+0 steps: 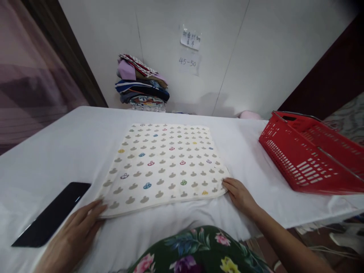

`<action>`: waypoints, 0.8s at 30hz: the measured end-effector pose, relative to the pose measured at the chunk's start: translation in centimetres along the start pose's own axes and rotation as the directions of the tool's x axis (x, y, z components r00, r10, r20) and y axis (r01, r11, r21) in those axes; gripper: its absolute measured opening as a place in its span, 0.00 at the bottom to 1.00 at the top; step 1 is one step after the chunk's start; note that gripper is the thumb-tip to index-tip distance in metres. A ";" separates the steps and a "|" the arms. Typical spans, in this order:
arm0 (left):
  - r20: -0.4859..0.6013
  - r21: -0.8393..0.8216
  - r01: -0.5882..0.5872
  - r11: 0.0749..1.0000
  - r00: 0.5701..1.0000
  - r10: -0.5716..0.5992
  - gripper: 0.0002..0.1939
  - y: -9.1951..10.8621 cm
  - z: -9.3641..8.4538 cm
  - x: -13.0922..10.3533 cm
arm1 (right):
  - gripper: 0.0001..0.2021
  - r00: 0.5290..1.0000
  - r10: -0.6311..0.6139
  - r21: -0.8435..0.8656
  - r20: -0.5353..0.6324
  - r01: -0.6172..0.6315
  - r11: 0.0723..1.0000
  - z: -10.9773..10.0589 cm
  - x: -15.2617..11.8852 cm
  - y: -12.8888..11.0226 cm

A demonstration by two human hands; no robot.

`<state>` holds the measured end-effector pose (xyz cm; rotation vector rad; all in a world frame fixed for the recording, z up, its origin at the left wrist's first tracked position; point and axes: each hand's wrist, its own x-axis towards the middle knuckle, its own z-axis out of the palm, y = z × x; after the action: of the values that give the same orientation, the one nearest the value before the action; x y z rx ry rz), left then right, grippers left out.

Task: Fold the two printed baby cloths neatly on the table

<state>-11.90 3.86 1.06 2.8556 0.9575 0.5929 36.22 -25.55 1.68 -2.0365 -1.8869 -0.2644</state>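
Note:
A cream cloth (167, 176) printed with small grey and coloured mushroom shapes lies spread out on the white-covered table (244, 151). My left hand (75, 231) is at its near left corner, with the fingertips closed on the edge. At the near right corner, my right hand (240, 195) pinches the cloth between fingers and thumb; the thumb is mostly hidden. The near edge runs between both hands and curves slightly at the right. A black phone-like slab (52, 214) rests flat beside my left hand.
A red plastic basket (301, 163) stands at the table's right side. Folded fabrics (142, 83) are piled at the back left against the white wall (244, 76). Handwritten paper signs (190, 40) hang there. A pink curtain (28, 76) borders the left.

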 end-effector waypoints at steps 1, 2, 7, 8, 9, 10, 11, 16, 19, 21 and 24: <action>-0.005 0.002 -0.009 1.000 1.000 0.009 0.30 0.2 0.0 0.1 | 0.19 1.000 0.000 -0.005 0.002 0.000 1.000 0.0 0.1 0.0; -0.013 0.008 -0.014 1.000 1.000 0.014 0.30 0.4 0.0 0.3 | 0.19 1.000 -0.003 -0.009 0.005 0.003 1.000 0.0 0.1 0.0; -0.063 0.051 0.003 0.999 0.998 0.000 0.30 1.6 0.2 1.0 | 0.21 0.999 -0.036 -0.017 0.021 0.036 0.999 0.0 0.5 0.1; -0.071 0.063 0.001 0.998 0.997 0.003 0.30 1.8 0.3 1.1 | 0.21 0.999 -0.042 -0.021 0.013 0.042 0.999 0.1 0.5 0.1; -0.074 0.076 -0.001 0.997 0.997 0.006 0.30 1.8 0.4 1.2 | 0.20 0.999 -0.045 -0.027 0.007 0.046 0.999 0.1 0.6 0.1; -0.075 0.089 -0.006 0.996 0.997 0.012 0.31 1.9 0.5 1.3 | 0.20 0.999 -0.048 -0.034 0.003 0.048 0.998 0.1 0.7 0.0; -0.075 0.097 -0.012 0.995 0.997 0.020 0.32 1.9 0.6 1.4 | 0.20 0.999 -0.048 -0.041 -0.001 0.048 0.998 0.2 0.8 0.0; -0.086 0.128 -0.044 0.991 0.995 0.055 0.32 1.6 0.8 1.5 | 0.19 0.997 -0.062 -0.067 -0.053 0.059 0.996 0.4 0.8 -0.1; -0.109 0.161 -0.058 0.985 0.991 0.076 0.31 1.7 0.5 1.5 | 0.19 0.996 -0.074 -0.062 -0.043 0.072 0.996 0.4 0.8 -0.1; -0.134 0.191 -0.061 0.980 0.987 0.088 0.29 1.9 0.4 1.5 | 0.19 0.997 -0.070 -0.060 -0.017 0.069 0.996 0.2 0.9 -0.2; -0.149 0.210 -0.086 0.974 0.982 0.119 0.24 2.0 0.4 1.6 | 0.18 0.998 -0.069 -0.050 -0.016 0.068 0.996 0.1 1.1 -0.6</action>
<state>-9.45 3.25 1.56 3.0934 0.9476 0.7900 35.77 -24.47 2.05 -1.9970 -1.9605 -0.3491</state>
